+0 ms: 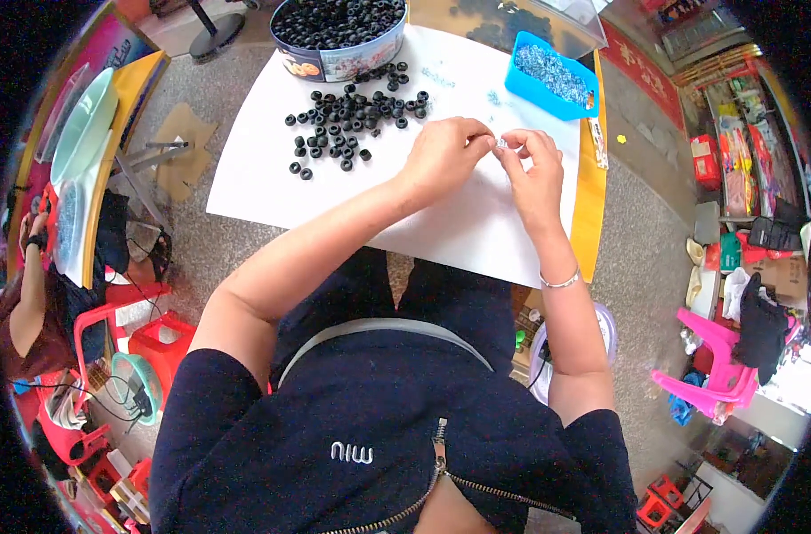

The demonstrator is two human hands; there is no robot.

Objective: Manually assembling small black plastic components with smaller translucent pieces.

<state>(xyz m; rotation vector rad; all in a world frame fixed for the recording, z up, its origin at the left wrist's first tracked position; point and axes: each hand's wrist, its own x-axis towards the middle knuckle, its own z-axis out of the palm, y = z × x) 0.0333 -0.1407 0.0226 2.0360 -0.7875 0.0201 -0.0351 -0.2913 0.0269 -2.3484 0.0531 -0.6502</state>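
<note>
While bending both arms over a white sheet [405, 218], brings the left hand [454, 158] and right hand [532, 169] together, almost tip to tip. Pinches a tiny clear bit [501, 143] between right thumb and forefinger, with the remaining right fingers curled and slightly apart. Presses left thumb and forefinger together right up against the bit; cannot tell about a left grip on it as well, given the small size.

Has a blue tray [548, 101] just beyond the right fingers, filled with similar bits [552, 71], and thin scatterings of pale specks [494, 96] on the sheet, straight ahead of the fingertips and beyond the left knuckles. Has loose black beads [356, 114] to the left of the left fingers, mostly in one heap with some stragglers nearer the left forearm; past the heap, a tub [352, 60] piled high with more of the same.

Wears a bangle [560, 281] on the right wrist, nearer the body than the fingers. Has a yellow table edge [592, 214] showing to the right of the right fingers. Well away leftward from the fingers, has a green bowl [85, 125] and another person's hand [33, 231]; well away rightward, a pink stool [717, 365].
</note>
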